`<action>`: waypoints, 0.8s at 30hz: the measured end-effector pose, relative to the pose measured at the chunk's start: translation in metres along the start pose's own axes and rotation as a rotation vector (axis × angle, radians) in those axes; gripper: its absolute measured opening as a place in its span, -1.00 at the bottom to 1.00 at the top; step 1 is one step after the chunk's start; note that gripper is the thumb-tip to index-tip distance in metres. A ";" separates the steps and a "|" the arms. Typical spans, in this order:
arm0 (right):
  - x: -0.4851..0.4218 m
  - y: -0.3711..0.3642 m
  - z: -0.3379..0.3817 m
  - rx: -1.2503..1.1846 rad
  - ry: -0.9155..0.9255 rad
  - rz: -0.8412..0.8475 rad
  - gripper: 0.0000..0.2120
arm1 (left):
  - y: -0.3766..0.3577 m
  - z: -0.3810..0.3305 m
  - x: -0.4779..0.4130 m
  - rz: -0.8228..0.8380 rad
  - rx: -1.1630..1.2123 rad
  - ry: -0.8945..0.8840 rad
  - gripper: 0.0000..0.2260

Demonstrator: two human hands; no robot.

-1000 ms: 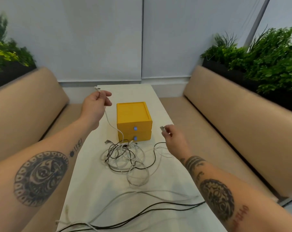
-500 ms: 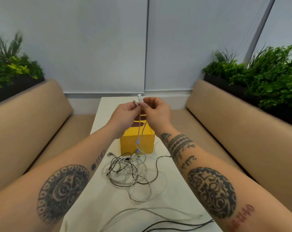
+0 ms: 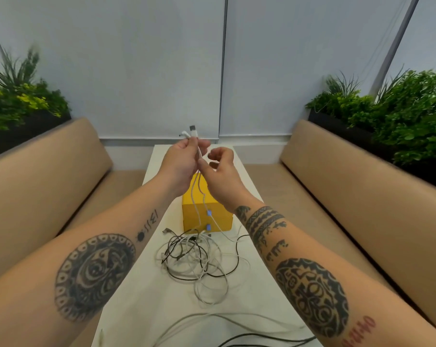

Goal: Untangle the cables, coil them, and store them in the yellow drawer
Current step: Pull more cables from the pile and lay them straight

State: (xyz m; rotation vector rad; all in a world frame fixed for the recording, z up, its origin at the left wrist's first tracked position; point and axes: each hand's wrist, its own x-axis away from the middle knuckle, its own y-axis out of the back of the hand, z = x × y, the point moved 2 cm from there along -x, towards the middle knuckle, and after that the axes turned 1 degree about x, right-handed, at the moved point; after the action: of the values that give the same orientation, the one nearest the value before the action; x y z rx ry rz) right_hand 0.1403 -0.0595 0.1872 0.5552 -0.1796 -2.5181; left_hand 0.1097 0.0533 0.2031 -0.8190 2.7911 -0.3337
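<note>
Holding both plugs of one white cable [image 3: 196,196] together up near the centre of the frame, the left hand [image 3: 180,162] has them pinched between thumb and fingers, with the two connector ends poking out the top. Makes sense to me: pair the ends first and the rest hangs as a doubled strand, which is easier to coil.

The right hand [image 3: 218,169] is just beside it, thumb touching the strand a little below the left hand's pinch. Its fingers are curled but I can't tell if it's actually gripping the cable or only guiding it. My guess is it's about to slide down and strip the strand out of the mess.

The doubled cable drops down in front of the drawer unit [image 3: 207,216], the yellow box with two blue knobs at mid frame, and runs into the tangle [image 3: 199,259] of black and white cables on the table [image 3: 127,304] right in front of it. Both drawers look closed. More loose cables [image 3: 237,329] sprawl along the bottom edge, well apart from the tangle.

So pretty early on I'd say: nothing coiled, nothing stored. The risk is pulling up and dragging the whole knot along.
</note>
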 end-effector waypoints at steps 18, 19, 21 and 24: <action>0.048 0.077 -0.114 0.922 -0.107 0.313 -0.79 | 0.109 -0.030 -0.016 -0.576 0.286 0.140 -0.73; 0.049 0.085 -0.116 0.939 -0.123 0.302 -0.80 | 0.119 -0.021 -0.015 -0.600 0.280 0.145 -0.74; 0.047 0.092 -0.114 0.958 -0.134 0.289 -0.81 | 0.134 0.000 -0.015 -0.639 0.247 0.187 -0.76; 0.035 0.090 -0.103 0.981 -0.087 0.242 -0.82 | 0.143 0.029 -0.012 -0.659 0.194 0.270 -0.77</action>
State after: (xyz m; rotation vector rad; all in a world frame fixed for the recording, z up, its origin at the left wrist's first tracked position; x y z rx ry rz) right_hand 0.2009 -0.1558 0.1034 0.7164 -1.4541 -2.0815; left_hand 0.0555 0.1729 0.1377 -1.7354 2.5654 -0.8567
